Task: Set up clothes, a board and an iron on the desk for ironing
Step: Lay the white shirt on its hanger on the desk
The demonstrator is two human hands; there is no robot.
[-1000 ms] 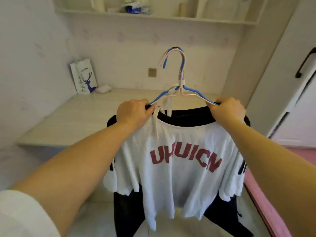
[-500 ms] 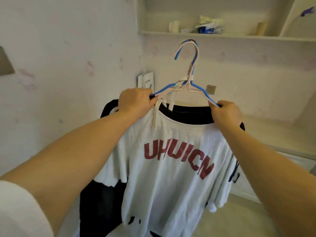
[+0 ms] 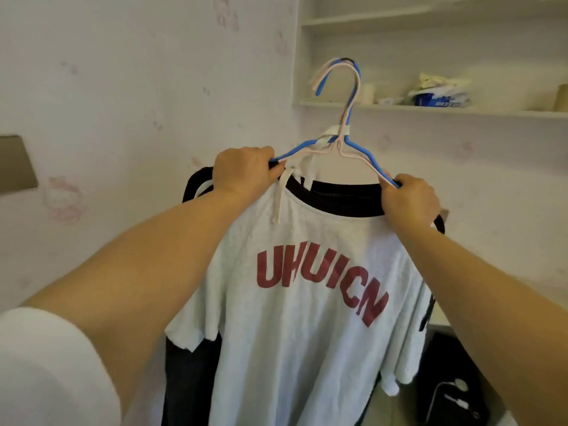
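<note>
We hold the clothes up in front of a pale wall [image 3: 129,96], both arms stretched forward. Our left hand [image 3: 246,172] is curled around the left shoulder of the hangers [image 3: 344,142], and our right hand [image 3: 410,202] grips the right shoulder the same way, fingers wrapped over wire and cloth together. There are at least two hangers, one blue and one pale pink, stacked so that their hooks rise together above our hands and hang on nothing. A white T-shirt [image 3: 307,333] with red lettering faces us, draped from the hangers; a white strip of fabric [image 3: 282,195] dangles at its collar near our left hand. Behind it hangs a black garment [image 3: 338,198], showing at the neckline, past both shoulders and below the left sleeve. The clothes hang in the air, touching no surface that we can see. Behind the hooks, a white shelf [image 3: 430,110] runs along the wall, carrying a crumpled packet [image 3: 439,93] and a few small items too blurred to name. At lower right, a dark object [image 3: 451,379] lies partly hidden behind the T-shirt and our right forearm. Our left sleeve [image 3: 52,370] is white.
</note>
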